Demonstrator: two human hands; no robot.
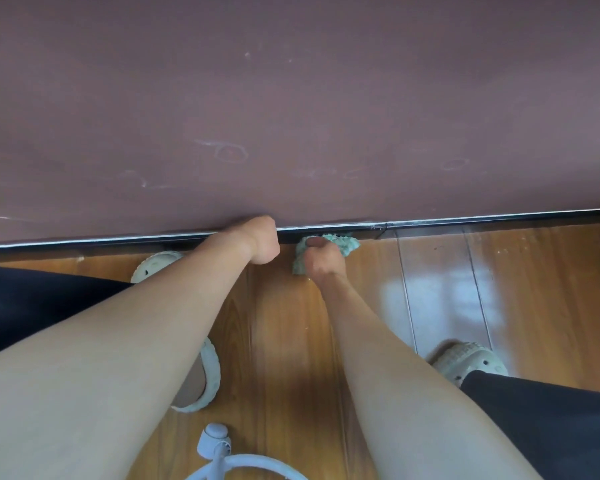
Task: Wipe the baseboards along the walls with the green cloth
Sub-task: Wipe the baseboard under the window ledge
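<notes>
A dark baseboard (465, 225) with a pale top edge runs across the view where the brown wall meets the wooden floor. My right hand (323, 263) grips the green cloth (343, 243) and presses it against the baseboard near the middle. Part of the cloth hangs below the hand on the floor side. My left hand (262, 239) rests against the baseboard just to the left of the cloth; its fingers are hidden behind the hand.
The brown wall (291, 98) shows faint scuff marks. Wooden floorboards (499, 289) stretch to the right. My feet wear pale slippers (471, 362) at left and right. A white round object with a small wheel (217, 441) lies at the bottom centre.
</notes>
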